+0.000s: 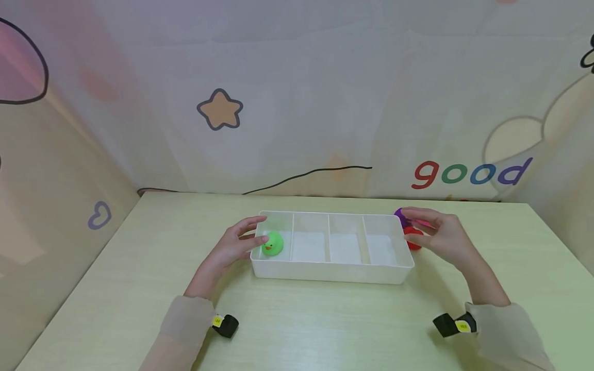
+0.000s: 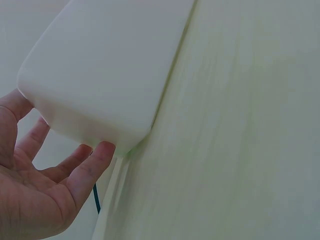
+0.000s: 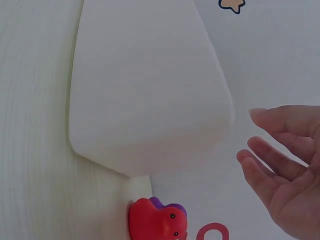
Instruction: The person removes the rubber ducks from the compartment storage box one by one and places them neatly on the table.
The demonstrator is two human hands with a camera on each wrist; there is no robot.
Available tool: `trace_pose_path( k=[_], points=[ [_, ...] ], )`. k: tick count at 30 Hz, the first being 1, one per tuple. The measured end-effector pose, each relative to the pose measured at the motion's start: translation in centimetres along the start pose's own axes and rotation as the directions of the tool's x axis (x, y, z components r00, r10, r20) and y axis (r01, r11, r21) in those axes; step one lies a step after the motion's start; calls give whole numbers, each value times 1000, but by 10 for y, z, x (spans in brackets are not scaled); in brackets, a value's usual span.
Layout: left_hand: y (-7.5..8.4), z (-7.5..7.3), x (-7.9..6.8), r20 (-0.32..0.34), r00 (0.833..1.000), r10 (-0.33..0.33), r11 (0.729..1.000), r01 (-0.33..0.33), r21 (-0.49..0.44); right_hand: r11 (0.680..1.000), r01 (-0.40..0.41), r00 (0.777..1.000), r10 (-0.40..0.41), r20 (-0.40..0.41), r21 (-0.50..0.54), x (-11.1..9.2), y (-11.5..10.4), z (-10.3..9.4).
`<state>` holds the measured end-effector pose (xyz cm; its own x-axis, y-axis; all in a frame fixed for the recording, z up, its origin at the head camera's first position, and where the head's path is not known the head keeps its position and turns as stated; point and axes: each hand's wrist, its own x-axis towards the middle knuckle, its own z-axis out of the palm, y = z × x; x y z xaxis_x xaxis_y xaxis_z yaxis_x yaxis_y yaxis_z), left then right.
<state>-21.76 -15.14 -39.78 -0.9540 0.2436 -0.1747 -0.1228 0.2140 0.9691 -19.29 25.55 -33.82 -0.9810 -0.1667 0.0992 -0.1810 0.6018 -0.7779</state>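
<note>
A long white divided box [image 1: 328, 272] stands on the table, its compartments facing up. A small green rubber duck [image 1: 272, 243] sits in its leftmost compartment. At that end my left hand [image 1: 236, 239] holds the box, thumb and index finger at the rim; in the left wrist view the other fingers lie by the end wall. Just beyond the right end my right hand [image 1: 443, 234] hovers with loosely bent, spread fingers, apart from the box in the right wrist view. Behind it, a red toy [image 3: 150, 220] with black eyes and a purple toy [image 1: 401, 216] are partly hidden.
The pale wooden table [image 1: 325, 324] ends at a printed cloth backdrop [image 1: 301, 103] close behind the box. A bit of pink shows between the fingers of the right hand. Black wrist cameras [image 1: 226, 325] hang by both sleeves.
</note>
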Motion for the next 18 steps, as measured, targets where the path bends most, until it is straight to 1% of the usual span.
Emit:
trace_pose_path(
  k=[6, 9, 14, 18],
  points=[
    [0, 0, -1, -1, 1000, -3, 1000, 3, -4, 999, 47, 999, -47, -3, 27, -3, -15, 9],
    [0, 0, -1, -1, 1000, -5, 1000, 5, -2, 995, 91, 996, -91, 7, 39, -2, -19, 15],
    [0, 1, -1, 1, 1000, -1, 1000, 1, 4, 983, 162, 986, -165, 29, 90, 1, -26, 25],
    [1, 1, -1, 2, 1000, 4, 1000, -4, 5, 973, 184, 981, -191, 41, 139, 4, -31, 34]
  ],
)
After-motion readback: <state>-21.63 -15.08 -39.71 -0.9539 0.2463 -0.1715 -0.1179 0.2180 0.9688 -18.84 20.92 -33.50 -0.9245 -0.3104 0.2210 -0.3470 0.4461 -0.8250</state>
